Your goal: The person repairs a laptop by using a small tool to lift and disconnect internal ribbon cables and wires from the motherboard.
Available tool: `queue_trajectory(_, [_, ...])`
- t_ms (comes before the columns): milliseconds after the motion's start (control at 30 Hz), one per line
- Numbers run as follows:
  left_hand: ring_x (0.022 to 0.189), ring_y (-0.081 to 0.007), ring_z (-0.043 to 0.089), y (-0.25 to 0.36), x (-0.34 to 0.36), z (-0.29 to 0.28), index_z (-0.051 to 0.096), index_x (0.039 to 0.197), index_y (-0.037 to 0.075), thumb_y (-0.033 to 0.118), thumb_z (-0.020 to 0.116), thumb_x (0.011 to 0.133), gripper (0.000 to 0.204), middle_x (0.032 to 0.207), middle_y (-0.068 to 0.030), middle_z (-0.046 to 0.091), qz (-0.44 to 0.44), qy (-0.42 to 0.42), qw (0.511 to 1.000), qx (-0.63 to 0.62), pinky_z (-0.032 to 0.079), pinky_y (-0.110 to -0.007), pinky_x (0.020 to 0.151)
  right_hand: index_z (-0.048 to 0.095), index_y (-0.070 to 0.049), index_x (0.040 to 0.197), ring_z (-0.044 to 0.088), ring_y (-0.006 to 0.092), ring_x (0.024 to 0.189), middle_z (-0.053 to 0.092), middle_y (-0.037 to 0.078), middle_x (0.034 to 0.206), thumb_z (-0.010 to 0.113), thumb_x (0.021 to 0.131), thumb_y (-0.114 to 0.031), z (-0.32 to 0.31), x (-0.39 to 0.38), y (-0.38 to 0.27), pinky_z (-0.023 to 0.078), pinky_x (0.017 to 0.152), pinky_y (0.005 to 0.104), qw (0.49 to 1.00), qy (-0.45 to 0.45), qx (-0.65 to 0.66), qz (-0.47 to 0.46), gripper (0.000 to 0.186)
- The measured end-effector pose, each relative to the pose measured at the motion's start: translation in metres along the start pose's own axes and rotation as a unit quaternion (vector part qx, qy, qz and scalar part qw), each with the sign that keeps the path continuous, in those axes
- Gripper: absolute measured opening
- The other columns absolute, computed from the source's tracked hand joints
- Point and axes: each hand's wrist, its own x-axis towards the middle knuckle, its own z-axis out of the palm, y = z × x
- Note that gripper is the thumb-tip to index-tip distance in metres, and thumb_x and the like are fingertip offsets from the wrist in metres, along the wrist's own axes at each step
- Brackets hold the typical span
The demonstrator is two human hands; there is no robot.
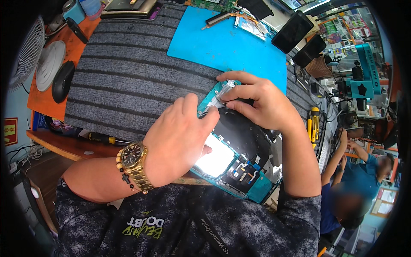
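Note:
A teal and black laptop casing (260, 185) lies in front of me, its inner side up, with ribbon cables and a bright, washed-out panel (214, 157). My left hand (180, 128) is curled over the casing's left side, fingertips at its teal edge and thumb by the bright panel. At the far end, a teal edge section (204, 105) carries clear film-like material. There my right hand (262, 103) pinches thumb and fingers together at the clear material; exactly what sits between the fingertips is hidden. A gold watch (133, 156) and beads circle my left wrist.
Beyond the striped grey mat (115, 64) lies a blue mat (201, 38) bearing a copper heat pipe (219, 19). Dark phones (293, 31) stand far right, with a yellow cutter (314, 128) nearer. A black mouse (64, 81) and screwdriver (102, 138) lie left. People (359, 184) sit at right.

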Motion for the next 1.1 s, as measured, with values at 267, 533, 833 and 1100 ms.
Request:
queue_trajectory(267, [0.117,-0.0405,0.067,0.002,0.0,-0.002,0.068,0.149,0.0,0.023,0.102,0.088,0.074,0.125,-0.0212,0.06,-0.008,-0.012,1.0,0.0,0.059,-0.051,0.102,0.09,-0.006,0.117,0.084,0.0379,0.118,0.081,0.01,0.151,0.088,0.103,-0.01,0.001,0.0,-0.001,0.068,0.099,0.0475,1.0,0.001,-0.009,0.0,0.015])
queue_trajectory(533, [0.114,-0.0417,0.065,0.0,-0.001,0.003,0.067,0.154,0.001,0.02,0.105,0.084,0.082,0.122,-0.0206,0.056,0.0,0.002,1.0,-0.004,0.059,-0.052,0.1,0.088,-0.006,0.115,0.086,0.0332,0.111,0.08,0.012,0.152,0.088,0.103,-0.005,0.009,-0.005,-0.013,0.07,0.09,0.0424,0.998,0.009,-0.054,0.041,0.012])
queue_trajectory(833, [0.117,-0.0434,0.067,0.0,-0.001,0.0,0.066,0.154,0.0,0.021,0.105,0.084,0.082,0.123,-0.0215,0.057,0.003,0.001,1.0,0.001,0.06,-0.053,0.101,0.088,-0.015,0.12,0.086,0.036,0.107,0.079,0.005,0.152,0.084,0.106,-0.014,0.01,-0.004,-0.01,0.068,0.091,0.0502,0.998,0.021,-0.061,0.025,0.015])
queue_trajectory(1100, [0.12,-0.0422,0.069,0.002,-0.001,0.0,0.068,0.147,0.001,0.025,0.104,0.086,0.074,0.127,-0.0221,0.062,-0.007,0.0,1.0,0.012,0.061,-0.052,0.103,0.091,-0.022,0.126,0.084,0.034,0.091,0.079,0.008,0.145,0.084,0.105,-0.012,0.004,0.0,-0.032,0.067,0.077,0.048,0.969,-0.022,-0.244,-0.001,0.024])
